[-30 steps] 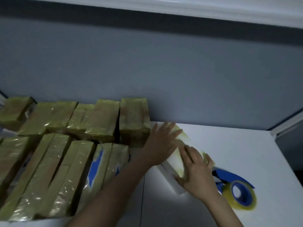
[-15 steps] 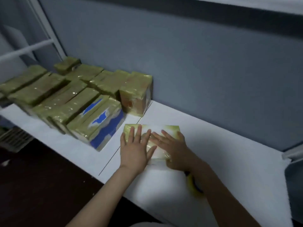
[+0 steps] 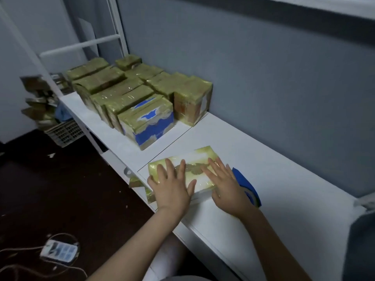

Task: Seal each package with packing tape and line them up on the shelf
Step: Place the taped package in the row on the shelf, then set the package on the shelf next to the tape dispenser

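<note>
A white package wrapped in yellowish tape (image 3: pixel 199 159) lies flat near the front edge of the white shelf (image 3: pixel 274 179). My left hand (image 3: pixel 172 187) presses on its left half with fingers spread and straight. My right hand (image 3: pixel 226 186) lies flat on its right half. A blue tape dispenser with a yellowish roll (image 3: pixel 248 189) sits just right of the package, partly hidden by my right hand. Several taped packages (image 3: pixel 129 92) stand in rows at the shelf's left end, the nearest one showing blue print (image 3: pixel 151 122).
A grey wall (image 3: pixel 263 78) backs the shelf. A white metal frame (image 3: pixel 81 45) rises at the left. On the dark floor lie a power strip with cables (image 3: pixel 58 251) and a plastic crate with more packages (image 3: pixel 63 132).
The view has pulled back and swung left, showing more floor and shelf. Both hands have shifted on the package and now lie flat side by side on its top.
</note>
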